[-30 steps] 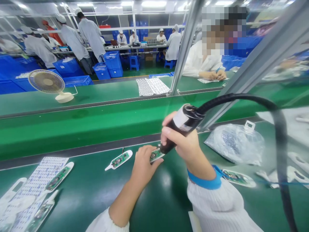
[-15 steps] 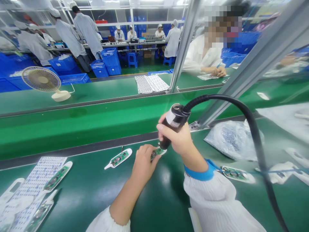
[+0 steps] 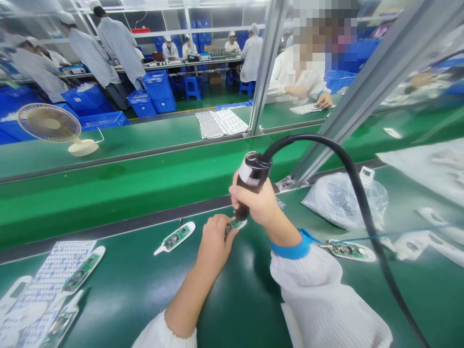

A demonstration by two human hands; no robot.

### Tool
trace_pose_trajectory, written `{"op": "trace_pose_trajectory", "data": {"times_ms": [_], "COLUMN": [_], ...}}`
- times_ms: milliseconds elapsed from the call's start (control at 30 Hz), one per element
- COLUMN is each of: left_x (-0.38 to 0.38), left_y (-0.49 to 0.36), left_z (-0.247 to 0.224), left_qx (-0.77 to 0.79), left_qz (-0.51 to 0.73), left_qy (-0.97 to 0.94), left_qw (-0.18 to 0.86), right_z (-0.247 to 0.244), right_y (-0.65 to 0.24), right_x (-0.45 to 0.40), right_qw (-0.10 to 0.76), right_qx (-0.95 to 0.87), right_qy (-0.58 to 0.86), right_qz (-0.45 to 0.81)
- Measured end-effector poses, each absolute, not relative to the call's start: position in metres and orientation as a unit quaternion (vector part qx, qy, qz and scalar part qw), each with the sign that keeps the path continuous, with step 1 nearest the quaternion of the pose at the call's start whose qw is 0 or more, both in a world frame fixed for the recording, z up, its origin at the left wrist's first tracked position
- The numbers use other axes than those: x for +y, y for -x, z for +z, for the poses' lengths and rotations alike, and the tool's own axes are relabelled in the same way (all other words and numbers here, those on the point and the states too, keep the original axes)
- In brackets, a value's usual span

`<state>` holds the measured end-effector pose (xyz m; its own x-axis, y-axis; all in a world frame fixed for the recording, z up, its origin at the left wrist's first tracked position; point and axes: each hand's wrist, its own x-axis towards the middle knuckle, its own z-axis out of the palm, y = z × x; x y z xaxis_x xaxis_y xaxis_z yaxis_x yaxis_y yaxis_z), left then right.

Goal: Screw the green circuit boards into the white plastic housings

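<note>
My right hand (image 3: 253, 200) is shut around a black electric screwdriver (image 3: 252, 176), whose tip meets a small green circuit board (image 3: 237, 223) in a white housing. My left hand (image 3: 216, 244) holds that board on the green bench, with the fingers hiding part of it. A thick black cable (image 3: 348, 169) curves from the screwdriver's top to the right and down. A blue wrist strap (image 3: 293, 251) circles my right wrist. Similar green boards in white housings lie nearby, one (image 3: 176, 238) left of my hands and one (image 3: 350, 250) to the right.
More boards on white housings (image 3: 81, 269) lie on a dotted sheet (image 3: 47, 285) at the left. A clear plastic bag (image 3: 342, 200) sits at right, behind the cable. A green conveyor belt (image 3: 108, 203) and metal frame (image 3: 362, 106) stand ahead, with a co-worker (image 3: 300, 77) beyond.
The whole view has shifted, with the room sliding left in the picture. The screwdriver now stands more upright, its tip still on the board in my left hand.
</note>
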<state>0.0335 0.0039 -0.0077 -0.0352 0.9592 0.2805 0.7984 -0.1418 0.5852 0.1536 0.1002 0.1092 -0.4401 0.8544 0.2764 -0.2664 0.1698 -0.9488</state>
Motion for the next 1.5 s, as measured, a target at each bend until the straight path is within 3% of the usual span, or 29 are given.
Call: {"op": "trace_pose_trajectory", "data": {"times_ms": [467,733,967,1133,1333,1500], "left_x": [0.005,0.01,0.122,0.184,0.192,0.13], "left_y": [-0.028,-0.015,0.047,0.078,0.075,0.025], "left_z": [-0.012,-0.01,0.025,0.02,0.014,0.017], "left_qx": [0.625,0.619,0.696,0.756,0.778,0.709], "left_qz": [0.334,0.327,0.266,0.237,0.261,0.362], "left_qy": [-0.698,-0.709,-0.665,-0.608,-0.57,-0.604], "left_qw": [0.1,0.087,0.048,0.043,0.027,0.028], "right_z": [0.106,0.107,0.103,0.106,0.098,0.096], "right_y": [-0.159,-0.197,-0.204,-0.214,-0.217,-0.217], "right_x": [0.109,0.129,0.136,0.138,0.141,0.142], "right_qw": [0.479,0.662,0.606,0.543,0.52,0.524], "right_qx": [-0.577,-0.487,-0.485,-0.507,-0.513,-0.51], "right_qy": [0.22,0.188,0.239,0.245,0.251,0.265], "right_qz": [0.624,0.538,0.583,0.623,0.635,0.628]}}
